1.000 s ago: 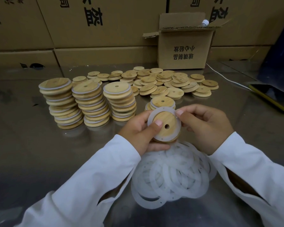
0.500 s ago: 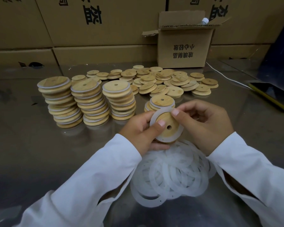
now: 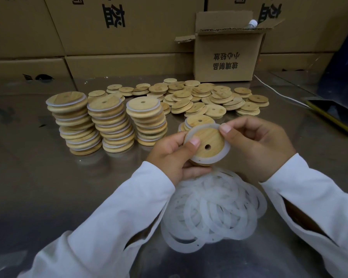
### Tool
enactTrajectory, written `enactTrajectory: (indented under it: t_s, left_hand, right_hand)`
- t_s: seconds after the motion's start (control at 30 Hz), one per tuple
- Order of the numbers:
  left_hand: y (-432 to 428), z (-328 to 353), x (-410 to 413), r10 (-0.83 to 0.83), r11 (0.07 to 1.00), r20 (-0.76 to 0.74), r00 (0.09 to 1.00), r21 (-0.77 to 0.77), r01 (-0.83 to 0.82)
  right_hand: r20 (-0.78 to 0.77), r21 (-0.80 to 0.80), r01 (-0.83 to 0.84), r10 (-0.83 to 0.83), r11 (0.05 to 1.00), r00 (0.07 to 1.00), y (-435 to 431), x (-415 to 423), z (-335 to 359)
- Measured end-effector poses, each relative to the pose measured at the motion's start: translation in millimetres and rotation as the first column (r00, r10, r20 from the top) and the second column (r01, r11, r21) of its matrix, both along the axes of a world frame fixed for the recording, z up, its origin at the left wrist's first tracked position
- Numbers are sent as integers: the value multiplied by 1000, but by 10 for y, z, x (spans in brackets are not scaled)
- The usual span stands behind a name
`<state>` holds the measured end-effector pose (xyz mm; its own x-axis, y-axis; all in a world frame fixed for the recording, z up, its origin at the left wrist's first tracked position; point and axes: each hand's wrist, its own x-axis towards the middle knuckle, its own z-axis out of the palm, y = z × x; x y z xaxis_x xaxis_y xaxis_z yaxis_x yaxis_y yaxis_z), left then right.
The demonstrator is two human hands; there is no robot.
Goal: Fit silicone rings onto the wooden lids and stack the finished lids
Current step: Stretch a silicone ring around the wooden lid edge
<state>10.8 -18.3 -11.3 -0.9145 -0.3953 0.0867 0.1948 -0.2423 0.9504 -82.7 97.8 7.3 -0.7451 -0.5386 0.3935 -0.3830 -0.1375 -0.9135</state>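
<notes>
A: Lid position?
B: The wooden lid point(image 3: 211, 137) is held just above the pile of loose rings point(image 3: 213, 207), face tilted up (centre hole visible), with a silicone ring point(image 3: 226, 150) around it.
A: Hands?
B: The left hand point(image 3: 169, 155) grips the lid's left edge, thumb on top, fingers curled beneath. The right hand point(image 3: 257, 149) pinches the ring's upper rim between thumb and forefinger.
A: Finished lids?
B: Three tall stacks point(image 3: 111, 123) stand beyond the pile, to its left; a short stack point(image 3: 197, 119) sits just beyond it.
</notes>
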Motion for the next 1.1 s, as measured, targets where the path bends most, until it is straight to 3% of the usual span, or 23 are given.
enactTrajectory:
  t_s: [0.37,0.6,1.1]
  left_hand:
    - [16,30,-12,63,998,-68,996,30,-61]
    - [24,26,-17,104,992,-81,991,-68,-109]
    - [35,-6,-27,100,994,-128,987,-24,-104]
  right_hand:
    - [-51,1,-3,3,1000,999,4,8,67]
    - [-29,8,101,-101,995,994,-38,87,-28]
    - [-105,14,203,-201,979,974,-62,119,-86]
